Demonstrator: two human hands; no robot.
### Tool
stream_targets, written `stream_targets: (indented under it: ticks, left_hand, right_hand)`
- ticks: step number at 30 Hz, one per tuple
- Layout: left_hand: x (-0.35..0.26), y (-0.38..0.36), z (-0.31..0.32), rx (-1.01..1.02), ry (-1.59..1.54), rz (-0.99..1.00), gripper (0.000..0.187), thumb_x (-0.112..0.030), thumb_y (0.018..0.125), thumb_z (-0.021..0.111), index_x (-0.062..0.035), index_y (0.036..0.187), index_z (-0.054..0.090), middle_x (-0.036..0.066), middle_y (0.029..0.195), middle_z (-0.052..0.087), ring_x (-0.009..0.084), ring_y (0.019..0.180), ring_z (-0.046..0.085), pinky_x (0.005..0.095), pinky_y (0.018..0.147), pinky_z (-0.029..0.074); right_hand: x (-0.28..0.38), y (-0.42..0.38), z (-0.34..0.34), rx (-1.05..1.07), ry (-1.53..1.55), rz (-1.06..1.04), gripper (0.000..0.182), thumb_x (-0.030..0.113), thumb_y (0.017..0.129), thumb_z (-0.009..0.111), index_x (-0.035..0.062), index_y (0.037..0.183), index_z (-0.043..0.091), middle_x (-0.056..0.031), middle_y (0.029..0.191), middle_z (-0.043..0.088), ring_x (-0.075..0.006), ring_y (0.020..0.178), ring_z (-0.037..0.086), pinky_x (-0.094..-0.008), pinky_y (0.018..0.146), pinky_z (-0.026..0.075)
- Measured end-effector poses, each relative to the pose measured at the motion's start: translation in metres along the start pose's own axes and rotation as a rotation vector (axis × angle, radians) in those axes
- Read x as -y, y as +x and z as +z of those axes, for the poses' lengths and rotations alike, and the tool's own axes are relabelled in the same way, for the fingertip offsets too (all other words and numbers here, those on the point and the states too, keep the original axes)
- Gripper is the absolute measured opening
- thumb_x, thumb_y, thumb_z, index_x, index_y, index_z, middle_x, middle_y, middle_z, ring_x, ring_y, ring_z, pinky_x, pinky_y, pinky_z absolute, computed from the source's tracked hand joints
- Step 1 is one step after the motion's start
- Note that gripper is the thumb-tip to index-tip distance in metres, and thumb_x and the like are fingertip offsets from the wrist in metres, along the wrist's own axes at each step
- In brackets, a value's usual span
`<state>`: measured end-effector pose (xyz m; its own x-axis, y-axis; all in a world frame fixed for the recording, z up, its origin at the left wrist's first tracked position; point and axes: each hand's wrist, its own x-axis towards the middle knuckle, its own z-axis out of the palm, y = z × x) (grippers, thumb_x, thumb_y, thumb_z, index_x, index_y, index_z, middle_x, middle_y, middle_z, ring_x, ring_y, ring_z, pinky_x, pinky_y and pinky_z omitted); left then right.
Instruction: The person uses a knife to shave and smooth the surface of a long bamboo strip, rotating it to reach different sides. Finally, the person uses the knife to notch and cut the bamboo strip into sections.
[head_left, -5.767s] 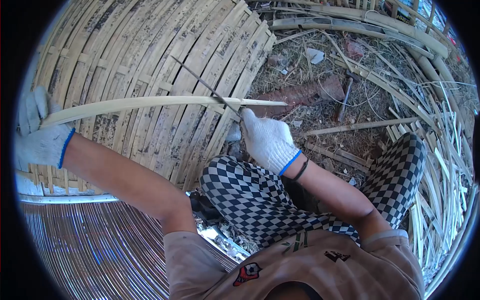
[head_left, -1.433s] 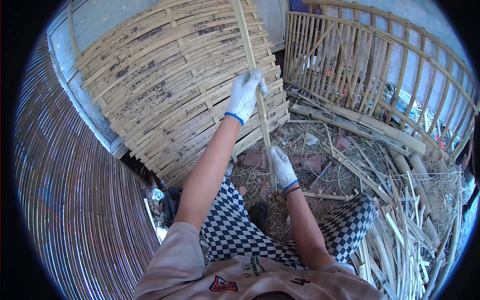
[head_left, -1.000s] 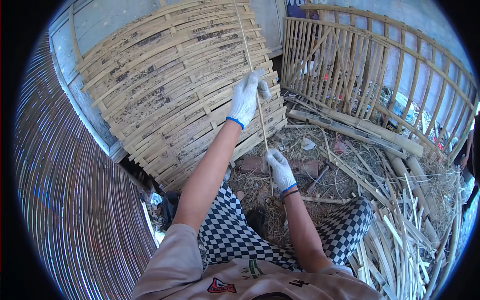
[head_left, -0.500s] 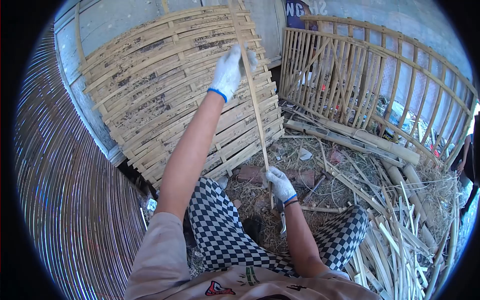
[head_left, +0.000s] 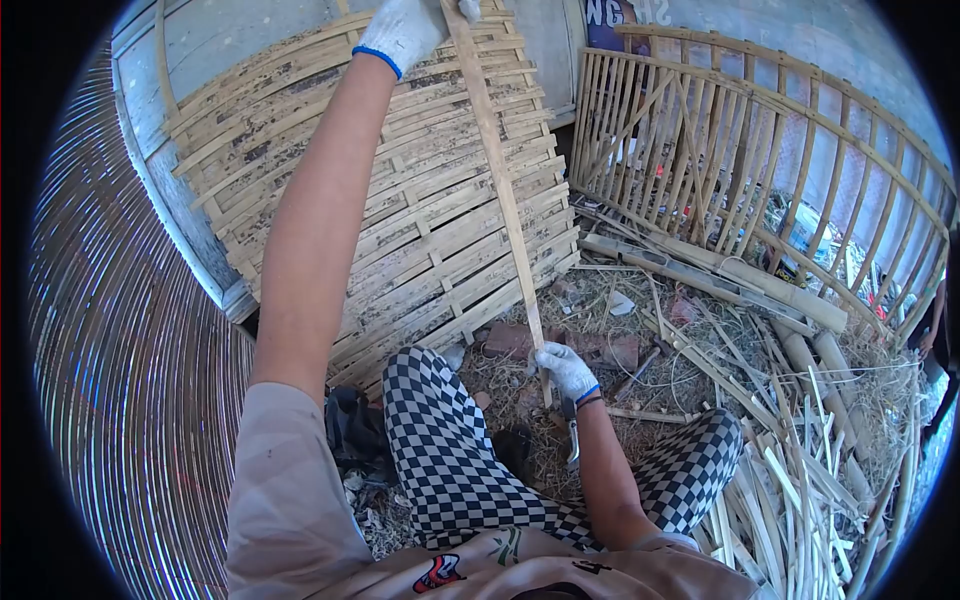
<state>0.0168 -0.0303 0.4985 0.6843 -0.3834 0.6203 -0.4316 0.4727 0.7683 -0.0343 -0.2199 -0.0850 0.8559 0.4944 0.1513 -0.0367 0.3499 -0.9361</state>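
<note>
A long, flat bamboo strip (head_left: 507, 195) runs slanting between my two gloved hands. My left hand (head_left: 405, 32), in a white glove with a blue cuff, is closed round its upper part at the top of the view, arm stretched far out. Near the strip's lower end, my right hand (head_left: 567, 372) grips it in a white glove, low in front of my knees. A knife-like tool (head_left: 573, 445) with a shiny part points down beneath the right hand; how it is held is hidden. Behind the strip leans a woven bamboo panel (head_left: 400, 215).
A bamboo rail frame (head_left: 720, 130) stands at the back right, with thick bamboo poles (head_left: 710, 275) at its foot. Split strips (head_left: 790, 490) are heaped at my right. A reddish brick-like block (head_left: 510, 340) lies on the straw-strewn ground. Part of another person (head_left: 937, 320) shows at the right edge.
My left hand has moved up and away to the top of the view, still on the strip. My right hand has barely shifted and keeps the lower end.
</note>
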Motion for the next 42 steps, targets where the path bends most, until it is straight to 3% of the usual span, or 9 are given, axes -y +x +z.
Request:
stream_targets:
  ticks: [5,9,10,16,19,23,24,32,42]
  left_hand:
    - [-0.017,-0.004,0.003,0.027,-0.009,0.097,0.026,-0.031,0.110,0.049,-0.0052,0.106,0.056,0.010,0.089,0.062,0.0250,0.075,0.063,0.0445,0.067,0.056]
    - [-0.018,-0.004,-0.003,0.061,0.142,0.077,0.014,-0.020,0.108,0.054,-0.0069,0.111,0.054,0.009,0.090,0.062,0.0265,0.079,0.065,0.0467,0.071,0.059]
    - [-0.016,0.000,-0.008,0.026,0.201,0.092,0.012,-0.019,0.108,0.054,-0.0069,0.112,0.053,0.010,0.091,0.062,0.0268,0.080,0.065,0.0475,0.072,0.059]
    - [-0.001,0.020,-0.031,-0.165,0.424,0.251,0.021,-0.015,0.105,0.058,-0.0025,0.120,0.051,0.013,0.101,0.063,0.0282,0.088,0.066,0.0532,0.081,0.059]
    - [0.005,0.023,-0.034,-0.314,0.675,0.311,0.037,-0.018,0.104,0.061,0.0020,0.132,0.047,0.016,0.109,0.064,0.0289,0.097,0.065,0.0511,0.089,0.056]
    - [0.047,0.009,-0.017,-0.641,0.905,0.430,0.052,-0.020,0.103,0.064,0.0051,0.143,0.045,0.018,0.120,0.064,0.0282,0.111,0.062,0.0461,0.097,0.051]
    - [0.039,0.010,-0.040,-0.473,1.164,0.497,0.034,-0.026,0.106,0.060,0.0006,0.126,0.056,0.015,0.103,0.067,0.0256,0.093,0.067,0.0437,0.082,0.057]
    - [0.041,0.000,-0.046,-0.351,0.778,0.250,0.027,-0.025,0.103,0.065,-0.0018,0.111,0.054,0.010,0.082,0.063,0.0208,0.072,0.065,0.0387,0.068,0.064]
    - [0.056,0.023,-0.058,-0.383,0.331,0.261,0.031,-0.038,0.112,0.045,-0.0121,0.094,0.051,0.004,0.065,0.054,0.0184,0.051,0.053,0.0375,0.047,0.049]
  right_hand:
    - [-0.011,0.010,0.001,-0.190,0.048,-0.098,0.007,0.018,0.095,0.071,0.0112,0.095,0.073,0.0035,0.084,0.069,-0.0067,0.075,0.057,-0.0263,0.070,0.046]
    - [-0.017,0.034,0.009,-0.758,-0.360,-0.411,0.025,0.019,0.096,0.072,0.0013,0.113,0.066,-0.0106,0.097,0.072,-0.0201,0.090,0.068,-0.0362,0.081,0.053]
    - [-0.015,0.028,0.005,-0.805,-0.535,-0.306,0.041,0.026,0.094,0.074,-0.0018,0.121,0.061,-0.0197,0.106,0.072,-0.0329,0.100,0.070,-0.0419,0.088,0.054]
    - [-0.079,-0.007,-0.029,-0.726,-0.961,0.416,0.070,0.050,0.077,0.083,0.0029,0.125,0.062,-0.0238,0.115,0.071,-0.0419,0.114,0.067,-0.0484,0.097,0.055]
    - [-0.114,-0.027,-0.019,-0.692,-1.056,0.771,0.075,0.051,0.074,0.085,0.0065,0.129,0.059,-0.0217,0.132,0.064,-0.0384,0.121,0.066,-0.0484,0.099,0.055]
    - [-0.149,-0.041,-0.023,-0.760,-1.163,0.698,0.068,0.041,0.073,0.089,0.0061,0.124,0.059,-0.0216,0.127,0.066,-0.0380,0.119,0.067,-0.0472,0.097,0.057]
    - [-0.153,-0.041,-0.025,-0.783,-1.122,0.704,0.067,0.039,0.073,0.089,0.0058,0.124,0.059,-0.0215,0.125,0.067,-0.0378,0.117,0.067,-0.0467,0.096,0.057]
    - [-0.165,-0.035,-0.066,-0.597,-0.920,0.597,0.053,0.028,0.077,0.083,0.0010,0.119,0.065,-0.0274,0.116,0.071,-0.0429,0.117,0.066,-0.0473,0.099,0.053]
    - [-0.054,-0.014,-0.078,-0.408,-0.547,0.454,0.036,0.014,0.084,0.076,-0.0011,0.114,0.061,-0.0156,0.087,0.072,-0.0223,0.067,0.071,-0.0353,0.057,0.056]
